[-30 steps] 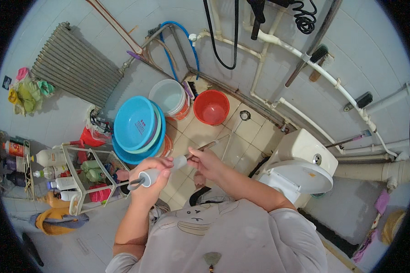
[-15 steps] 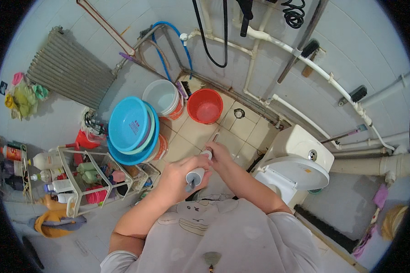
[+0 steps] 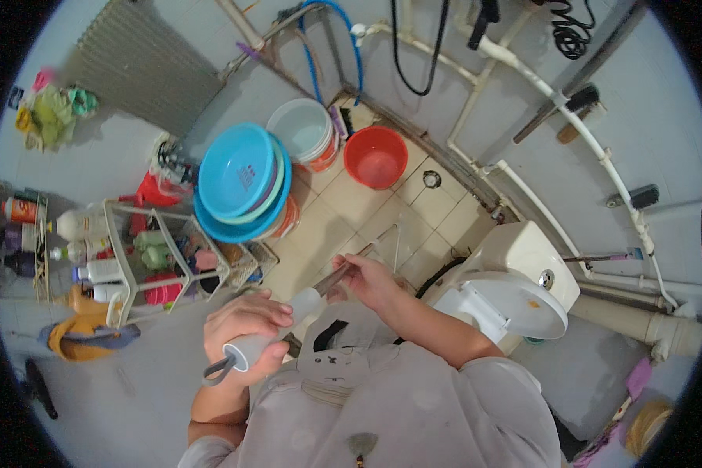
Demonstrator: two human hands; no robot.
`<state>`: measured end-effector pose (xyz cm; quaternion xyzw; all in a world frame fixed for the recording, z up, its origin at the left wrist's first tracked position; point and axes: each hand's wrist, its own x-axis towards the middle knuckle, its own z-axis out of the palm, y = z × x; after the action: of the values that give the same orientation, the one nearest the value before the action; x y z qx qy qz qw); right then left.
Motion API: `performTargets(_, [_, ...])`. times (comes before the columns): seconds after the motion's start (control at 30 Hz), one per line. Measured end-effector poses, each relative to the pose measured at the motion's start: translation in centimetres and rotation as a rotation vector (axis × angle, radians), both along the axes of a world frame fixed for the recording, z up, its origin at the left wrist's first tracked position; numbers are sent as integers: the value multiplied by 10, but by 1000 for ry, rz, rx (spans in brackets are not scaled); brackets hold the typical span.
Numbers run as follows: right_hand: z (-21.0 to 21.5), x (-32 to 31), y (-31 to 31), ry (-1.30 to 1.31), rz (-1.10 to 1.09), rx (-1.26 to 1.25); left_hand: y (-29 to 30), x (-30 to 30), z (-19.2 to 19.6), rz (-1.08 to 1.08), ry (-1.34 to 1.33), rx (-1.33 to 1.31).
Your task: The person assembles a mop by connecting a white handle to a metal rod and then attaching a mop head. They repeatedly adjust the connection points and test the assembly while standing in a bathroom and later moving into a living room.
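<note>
A long-handled pole [image 3: 333, 279] lies slantwise across the person's front, its long axis running from about 8 o'clock at the hanging loop [image 3: 218, 372] to between 1 and 2 o'clock at the far end, over the tiled floor [image 3: 320, 226]. The left hand [image 3: 242, 324] is wrapped round the grey grip [image 3: 304, 303], nearest the butt; the right hand [image 3: 366, 281] has its fingers closed round the metal shaft farther along, so it is the nearer to the far end (a thin, pale frame shows there, too faint to identify). From the right fingers, the red basin [image 3: 376, 168] stands at 12 o'clock, the floor drain [image 3: 432, 179] near 1, and the toilet [image 3: 511, 308] toward 4.
</note>
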<state>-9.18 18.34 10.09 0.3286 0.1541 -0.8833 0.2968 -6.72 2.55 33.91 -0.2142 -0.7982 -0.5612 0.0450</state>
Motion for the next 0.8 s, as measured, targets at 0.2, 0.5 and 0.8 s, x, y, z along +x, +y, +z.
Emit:
performTargets(0.2, [10,43,-72,-29,286,-84,-61,43,13,-171,-137,185])
performTargets(0.5, [-7,103,-222,16,533,-212,-157,142,19,91,-62,0])
performTargets(0.8, [-64,124,-286,-6,415,-5,-207,142,-28,-34,-48,-79])
